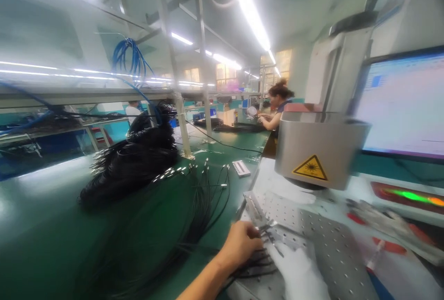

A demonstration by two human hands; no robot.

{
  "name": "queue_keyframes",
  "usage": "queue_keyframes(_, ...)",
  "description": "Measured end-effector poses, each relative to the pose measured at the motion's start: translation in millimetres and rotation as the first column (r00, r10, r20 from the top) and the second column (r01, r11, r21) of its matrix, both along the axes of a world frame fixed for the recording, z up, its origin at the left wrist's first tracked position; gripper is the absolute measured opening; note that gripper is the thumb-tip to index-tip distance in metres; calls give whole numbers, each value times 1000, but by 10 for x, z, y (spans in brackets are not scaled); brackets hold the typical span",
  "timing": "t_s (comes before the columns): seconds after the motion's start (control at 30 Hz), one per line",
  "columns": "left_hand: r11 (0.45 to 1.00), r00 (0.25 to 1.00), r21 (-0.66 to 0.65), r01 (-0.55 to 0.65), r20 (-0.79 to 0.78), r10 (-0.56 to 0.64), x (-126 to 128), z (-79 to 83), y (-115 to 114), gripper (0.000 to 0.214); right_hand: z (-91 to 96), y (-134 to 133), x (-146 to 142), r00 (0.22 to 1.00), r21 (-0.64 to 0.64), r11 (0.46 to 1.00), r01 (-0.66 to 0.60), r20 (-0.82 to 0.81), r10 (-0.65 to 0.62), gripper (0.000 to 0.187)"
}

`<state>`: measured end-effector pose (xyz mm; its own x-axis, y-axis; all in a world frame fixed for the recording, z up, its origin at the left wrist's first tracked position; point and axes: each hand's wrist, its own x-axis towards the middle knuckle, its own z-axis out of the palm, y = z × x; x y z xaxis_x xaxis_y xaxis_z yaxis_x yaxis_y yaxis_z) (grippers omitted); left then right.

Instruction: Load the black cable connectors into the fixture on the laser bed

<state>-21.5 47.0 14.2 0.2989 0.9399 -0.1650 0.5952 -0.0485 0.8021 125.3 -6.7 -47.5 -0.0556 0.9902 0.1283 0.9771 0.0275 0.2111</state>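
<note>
At the bottom centre of the frame, the left hand (240,243) lies with its fingers curled over a bunch of thin black cables (255,263), pressing their ends toward a small metal fixture (258,212) on the perforated plate (322,244). Just right of it, the right hand (298,272), in a white glove, rests on the plate beside the same cable ends; whether its fingers pinch anything cannot be told, as motion blur smears them.

The cables in hand run roughly left to right, their long axis near horizontal, with the connector tips pointing right toward the fixture beneath the grey laser head (319,147) bearing a yellow warning triangle.

Judging by the layout, much work is left: a large heap of black cable (138,156) sits at centre left on the green bench (52,226), and loose strands with silvery ends fan out between heap and plate. No finished pile can be made out.

A monitor (402,105) glows at the right edge, and another person (279,103) works farther back.
</note>
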Motion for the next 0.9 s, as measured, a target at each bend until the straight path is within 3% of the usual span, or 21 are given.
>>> queue_keyframes(0.17, 991, 997, 128, -26, 74, 16, -7, 36, -31, 6, -46, 37, 72, 993, -17, 1000, -4, -118, 2, 61)
queue_keyframes(0.47, 993, 985, 103, -55, -158, 71, 25, 66, -62, 4, -43, 46, 116, 991, -82, 996, -20, -134, 9, 65)
queue_keyframes(0.7, 978, 903, 205, 28, -425, 63, 18, 129, -106, 16, 17, 35, 53, 999, -86, 996, -21, -52, 16, 70)
queue_keyframes(0.9, 972, 848, 225, 70, -526, 61, 57, 157, -95, 22, 48, 22, 50, 999, -102, 995, -18, -51, 13, 73)
